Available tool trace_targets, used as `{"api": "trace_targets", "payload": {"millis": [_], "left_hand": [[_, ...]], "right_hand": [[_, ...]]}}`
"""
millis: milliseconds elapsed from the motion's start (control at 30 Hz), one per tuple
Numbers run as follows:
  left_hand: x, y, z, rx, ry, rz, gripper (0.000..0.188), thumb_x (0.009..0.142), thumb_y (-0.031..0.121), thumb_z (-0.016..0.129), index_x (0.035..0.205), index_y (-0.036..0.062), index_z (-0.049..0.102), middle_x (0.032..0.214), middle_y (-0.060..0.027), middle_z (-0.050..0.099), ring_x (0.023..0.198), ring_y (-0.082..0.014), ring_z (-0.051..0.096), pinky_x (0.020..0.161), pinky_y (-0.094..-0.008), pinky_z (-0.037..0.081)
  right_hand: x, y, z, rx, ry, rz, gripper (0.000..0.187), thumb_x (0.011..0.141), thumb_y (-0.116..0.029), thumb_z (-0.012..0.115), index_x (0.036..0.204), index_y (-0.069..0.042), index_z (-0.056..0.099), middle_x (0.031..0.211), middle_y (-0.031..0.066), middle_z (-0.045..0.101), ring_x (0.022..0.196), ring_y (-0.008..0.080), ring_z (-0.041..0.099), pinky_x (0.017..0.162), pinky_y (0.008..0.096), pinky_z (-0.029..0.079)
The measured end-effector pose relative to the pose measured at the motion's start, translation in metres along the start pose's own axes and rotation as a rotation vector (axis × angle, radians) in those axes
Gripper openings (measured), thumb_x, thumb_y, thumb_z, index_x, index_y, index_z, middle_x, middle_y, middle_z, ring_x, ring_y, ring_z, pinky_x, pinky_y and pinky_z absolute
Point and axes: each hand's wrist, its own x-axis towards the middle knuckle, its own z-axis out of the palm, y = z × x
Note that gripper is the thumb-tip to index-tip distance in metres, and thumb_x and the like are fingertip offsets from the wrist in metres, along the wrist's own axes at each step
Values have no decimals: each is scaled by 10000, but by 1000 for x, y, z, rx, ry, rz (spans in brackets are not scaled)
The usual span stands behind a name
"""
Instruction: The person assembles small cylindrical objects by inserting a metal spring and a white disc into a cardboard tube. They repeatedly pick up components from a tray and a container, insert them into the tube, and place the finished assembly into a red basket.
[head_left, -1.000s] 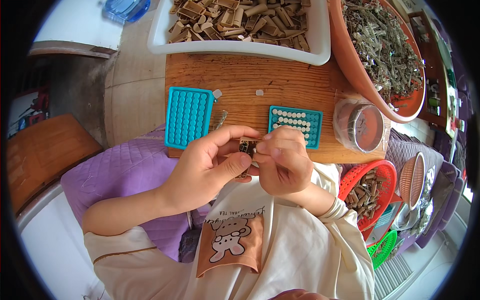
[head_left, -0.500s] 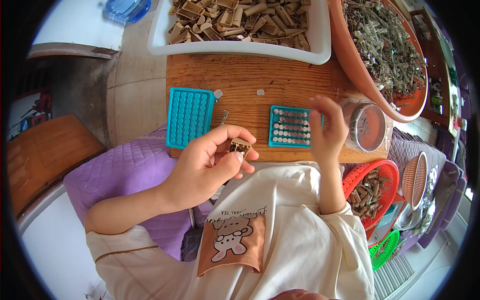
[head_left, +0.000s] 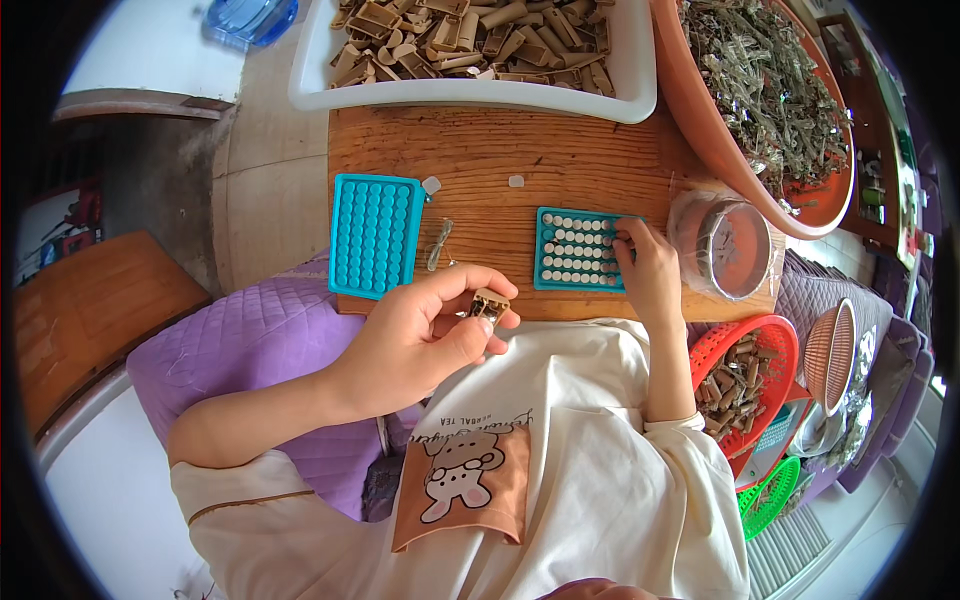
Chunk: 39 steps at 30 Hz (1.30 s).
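Pinching a small tan plastic clip (head_left: 489, 304) between thumb and fingertips, my left hand (head_left: 425, 335) is hovering just off the wooden board's (head_left: 520, 180) near edge. My right hand (head_left: 648, 270) is resting its fingers on the teal tray of white pellets (head_left: 578, 250) near that edge, seemingly picking one, though I cannot tell. That tray is lying right of the clip, nearer my right hand.
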Motion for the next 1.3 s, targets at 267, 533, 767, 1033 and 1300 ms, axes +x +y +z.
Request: {"api": "trace_targets", "payload": {"millis": [267,533,767,1033,1300], "left_hand": [[-1,-1,1,23,-6,-9,269,847,70,428,1114,33,423,978,-82,535,845,-117,558,698,-217,462],[0,-6,3,209,9,6,286,852,1,384,1136,20,406,947,-36,529,845,-78,536,709,-219,464],[5,-21,2,167,58,-42,255,851,32,414,1105,8,428,883,-42,543,789,-68,534,675,-224,465],[7,-24,2,-92,20,-202,220,848,77,405,1057,35,456,939,-52,548,816,-103,558,660,-214,456],[4,-13,0,-128,-9,-207,216,838,81,407,1046,49,457,956,-62,543,816,-100,554,693,-226,456]], "right_hand": [[-20,-73,-8,387,323,-286,224,649,51,630,827,-31,523,741,70,594,645,185,584,578,266,464],[-22,-122,6,563,284,-673,308,594,86,672,824,-8,490,715,97,573,617,200,580,501,264,463],[-23,-117,12,389,167,-682,277,565,46,650,804,-26,529,744,68,587,625,189,571,528,263,465],[-19,-82,10,522,70,-574,214,613,40,603,805,-50,567,772,52,600,644,207,570,535,287,461],[-12,-10,-11,-29,15,-25,200,726,-34,572,924,-53,547,752,108,588,668,271,571,584,336,456]]}}
